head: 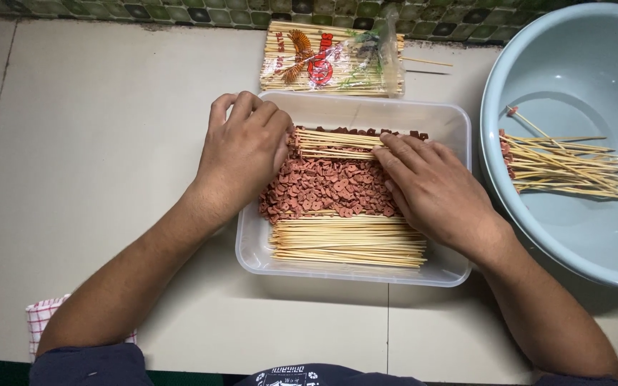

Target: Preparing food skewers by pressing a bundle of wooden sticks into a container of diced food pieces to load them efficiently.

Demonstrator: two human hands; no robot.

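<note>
Reddish slices (327,187) partly under left hand (246,150), right hand (434,189).

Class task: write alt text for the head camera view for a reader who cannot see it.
Two hands, left hand and right hand, rest on reddish-brown slices and bamboo skewers in a clear plastic tub. A pale blue basin holds more skewers.

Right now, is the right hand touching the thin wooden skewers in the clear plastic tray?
Touching. The head view shows the right hand's fingertips lying on the thin wooden skewers.
</note>
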